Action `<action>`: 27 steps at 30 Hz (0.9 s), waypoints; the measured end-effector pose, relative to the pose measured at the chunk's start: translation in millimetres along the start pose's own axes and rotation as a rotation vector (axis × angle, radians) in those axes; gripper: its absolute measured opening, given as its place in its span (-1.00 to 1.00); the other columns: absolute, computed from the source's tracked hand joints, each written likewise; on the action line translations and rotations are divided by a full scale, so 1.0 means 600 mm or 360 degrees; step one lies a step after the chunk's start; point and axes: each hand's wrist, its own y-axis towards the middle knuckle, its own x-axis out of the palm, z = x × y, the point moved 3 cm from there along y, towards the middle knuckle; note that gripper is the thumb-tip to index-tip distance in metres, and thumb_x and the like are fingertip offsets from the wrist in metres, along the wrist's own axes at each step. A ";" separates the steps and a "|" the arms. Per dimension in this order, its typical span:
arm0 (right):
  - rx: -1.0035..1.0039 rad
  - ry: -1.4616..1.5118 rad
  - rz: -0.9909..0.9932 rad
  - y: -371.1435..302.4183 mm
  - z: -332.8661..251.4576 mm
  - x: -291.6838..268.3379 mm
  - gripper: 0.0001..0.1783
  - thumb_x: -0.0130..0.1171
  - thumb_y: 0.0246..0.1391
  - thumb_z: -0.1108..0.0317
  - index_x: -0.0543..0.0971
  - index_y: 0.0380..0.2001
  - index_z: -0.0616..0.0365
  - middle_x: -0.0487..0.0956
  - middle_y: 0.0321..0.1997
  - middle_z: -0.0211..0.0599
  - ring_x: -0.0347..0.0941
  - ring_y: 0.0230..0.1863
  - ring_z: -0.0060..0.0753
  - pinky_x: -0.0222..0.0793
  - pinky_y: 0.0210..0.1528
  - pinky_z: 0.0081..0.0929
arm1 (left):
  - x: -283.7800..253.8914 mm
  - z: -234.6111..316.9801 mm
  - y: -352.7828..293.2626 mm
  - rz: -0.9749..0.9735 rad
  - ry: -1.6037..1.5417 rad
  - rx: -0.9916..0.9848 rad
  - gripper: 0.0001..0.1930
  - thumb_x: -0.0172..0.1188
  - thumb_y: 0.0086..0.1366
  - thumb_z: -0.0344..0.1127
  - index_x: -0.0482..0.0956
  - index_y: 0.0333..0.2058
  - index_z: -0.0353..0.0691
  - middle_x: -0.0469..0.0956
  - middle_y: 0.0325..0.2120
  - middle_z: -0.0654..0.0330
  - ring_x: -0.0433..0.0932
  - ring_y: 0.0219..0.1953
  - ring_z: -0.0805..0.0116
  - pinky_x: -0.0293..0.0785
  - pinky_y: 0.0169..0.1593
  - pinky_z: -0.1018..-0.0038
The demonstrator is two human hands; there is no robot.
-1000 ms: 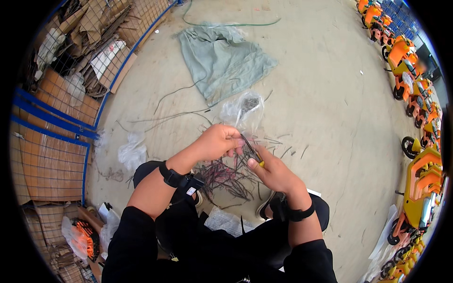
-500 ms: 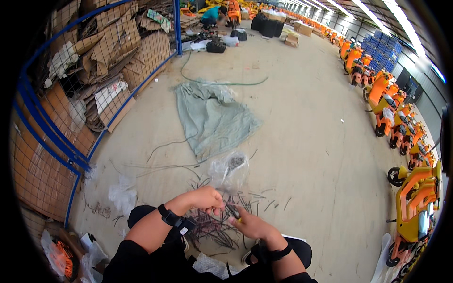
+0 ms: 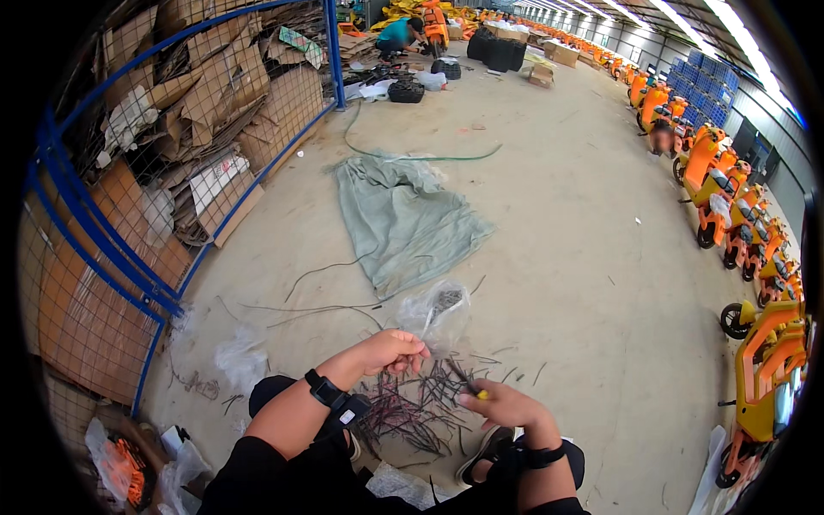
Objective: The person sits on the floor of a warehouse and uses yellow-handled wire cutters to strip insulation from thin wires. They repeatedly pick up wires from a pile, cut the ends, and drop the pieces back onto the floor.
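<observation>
Dark and reddish wire pieces (image 3: 405,414) lie in a loose heap on the floor between my feet. Over its far left part my left hand (image 3: 393,352) is closed in a pinch, and whatever its fingertips hold is too small to make out. My right hand (image 3: 511,407) is closed round a hand tool with a yellow handle (image 3: 482,395) and a dark metal end (image 3: 459,372). That looks like pliers or cutters, pointing away from me over the heap's right side. Just beyond the heap sits a clear plastic bag (image 3: 436,316) with small grey bits in it.
A grey-green woven sheet (image 3: 408,223) and a long green strip (image 3: 429,158) lie farther out. Blue-framed mesh (image 3: 163,300) holds flattened cardboard on the left. Orange and yellow scooters (image 3: 760,378) line the right. A person (image 3: 396,36) crouches far off near black bundles.
My hands were close together over the heap and are now apart. The right hand with the tool has moved right and down. The whole view has shifted slightly.
</observation>
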 end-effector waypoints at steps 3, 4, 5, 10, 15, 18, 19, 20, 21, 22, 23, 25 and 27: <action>-0.0295 0.0397 0.0065 0.003 0.006 -0.017 -0.61 0.16 0.20 0.15 0.45 -0.07 0.23 0.52 -0.12 -0.29 0.46 -0.23 -0.51 0.51 -0.26 -0.52 | 0.023 0.008 0.000 0.0061 -0.0222 0.0109 -0.78 0.02 0.41 -0.22 0.50 -0.17 -0.25 0.60 -0.45 0.19 0.39 -0.60 0.62 0.20 -0.57 0.67; -0.0426 0.0593 0.0072 0.008 0.010 -0.018 -0.65 0.18 0.19 0.21 0.46 -0.07 0.21 0.51 -0.08 -0.29 0.46 -0.21 -0.51 0.52 -0.26 -0.51 | 0.039 0.006 -0.003 0.0066 -0.0293 0.0109 -0.78 0.01 0.42 -0.22 0.50 -0.16 -0.25 0.60 -0.42 0.18 0.40 -0.59 0.61 0.21 -0.56 0.67; -0.0622 0.0756 0.0158 0.022 0.017 -0.008 -0.71 0.18 0.18 0.35 0.43 -0.06 0.15 0.48 0.00 -0.31 0.44 -0.14 -0.51 0.54 -0.28 -0.47 | 0.053 0.004 0.001 0.0058 -0.0364 0.0113 -0.78 0.01 0.42 -0.23 0.49 -0.15 -0.25 0.60 -0.40 0.17 0.42 -0.58 0.60 0.23 -0.55 0.67; -0.0813 0.1334 0.0142 0.065 -0.004 0.064 -0.75 0.14 0.18 0.42 0.36 -0.10 0.13 0.45 0.04 -0.30 0.48 -0.14 -0.46 0.54 -0.31 -0.43 | 0.077 -0.032 0.029 -0.0069 -0.0477 0.0229 -0.77 -0.03 0.44 -0.23 0.47 -0.12 -0.26 0.58 -0.34 0.18 0.41 -0.59 0.58 0.27 -0.55 0.68; -0.0556 0.1568 -0.0043 0.073 0.014 0.047 -0.74 0.11 0.20 0.42 0.36 -0.06 0.09 0.51 -0.25 -0.26 0.47 -0.46 -0.52 0.38 -0.48 -0.58 | 0.069 -0.013 0.021 0.0012 -0.0641 0.0338 -0.77 -0.03 0.44 -0.25 0.44 -0.10 -0.29 0.54 -0.26 0.11 0.35 -0.62 0.56 0.21 -0.60 0.68; -0.0650 0.1495 -0.0162 0.069 0.010 0.051 -0.72 0.12 0.20 0.41 0.37 -0.03 0.09 0.48 -0.37 -0.33 0.39 -0.50 -0.60 0.30 -0.50 -0.61 | 0.054 -0.011 0.018 0.0088 -0.0676 0.0353 -0.77 -0.02 0.43 -0.25 0.44 -0.09 -0.28 0.56 -0.26 0.09 0.39 -0.59 0.56 0.25 -0.58 0.67; -0.0632 0.1464 -0.0151 0.063 0.010 0.050 -0.70 0.12 0.20 0.39 0.37 -0.02 0.11 0.46 -0.38 -0.35 0.34 -0.51 -0.61 0.28 -0.48 -0.61 | 0.049 -0.010 0.018 0.0126 -0.0674 0.0348 -0.77 -0.02 0.42 -0.25 0.44 -0.09 -0.28 0.57 -0.26 0.08 0.40 -0.57 0.55 0.27 -0.57 0.66; -0.0694 0.1490 -0.0234 0.054 0.001 0.048 -0.68 0.12 0.20 0.38 0.37 0.00 0.11 0.46 -0.37 -0.34 0.35 -0.50 -0.61 0.28 -0.47 -0.61 | 0.047 -0.007 0.017 0.0161 -0.0674 0.0341 -0.77 -0.01 0.42 -0.26 0.44 -0.08 -0.27 0.58 -0.25 0.07 0.42 -0.55 0.55 0.28 -0.56 0.66; -0.0755 0.1516 -0.0317 0.046 -0.007 0.046 -0.67 0.13 0.20 0.36 0.37 0.02 0.11 0.47 -0.36 -0.33 0.35 -0.50 -0.60 0.28 -0.46 -0.61 | 0.046 -0.005 0.016 0.0184 -0.0623 0.0343 -0.77 0.00 0.42 -0.24 0.44 -0.09 -0.26 0.58 -0.25 0.08 0.44 -0.54 0.55 0.29 -0.54 0.66; -0.0815 0.1541 -0.0401 0.038 -0.012 0.045 -0.65 0.13 0.20 0.35 0.37 0.03 0.11 0.48 -0.34 -0.32 0.35 -0.49 -0.60 0.29 -0.45 -0.61 | 0.046 -0.005 0.014 0.0201 -0.0593 0.0334 -0.77 0.01 0.41 -0.23 0.45 -0.09 -0.26 0.59 -0.25 0.09 0.45 -0.53 0.54 0.29 -0.53 0.66; -0.0778 0.1561 -0.0431 0.032 -0.016 0.045 -0.64 0.13 0.20 0.35 0.37 0.05 0.13 0.48 -0.34 -0.31 0.34 -0.49 -0.58 0.28 -0.45 -0.60 | 0.047 -0.003 0.011 0.0219 -0.0562 0.0333 -0.76 0.02 0.41 -0.23 0.45 -0.10 -0.25 0.59 -0.26 0.09 0.47 -0.52 0.54 0.30 -0.53 0.66; -0.0701 0.1603 -0.0488 0.024 -0.022 0.045 -0.60 0.12 0.18 0.35 0.37 0.08 0.15 0.48 -0.32 -0.27 0.31 -0.50 -0.53 0.25 -0.46 -0.57 | 0.048 -0.002 0.007 0.0252 -0.0532 0.0347 -0.76 0.03 0.40 -0.21 0.46 -0.11 -0.24 0.59 -0.27 0.11 0.49 -0.50 0.53 0.30 -0.52 0.66; -0.0741 0.1609 -0.0635 0.025 -0.022 0.048 -0.57 0.13 0.17 0.32 0.37 0.09 0.16 0.49 -0.31 -0.26 0.31 -0.49 -0.54 0.25 -0.46 -0.57 | 0.048 -0.002 0.003 0.0282 -0.0524 0.0378 -0.76 0.05 0.40 -0.20 0.47 -0.12 -0.23 0.60 -0.28 0.13 0.51 -0.48 0.52 0.31 -0.51 0.65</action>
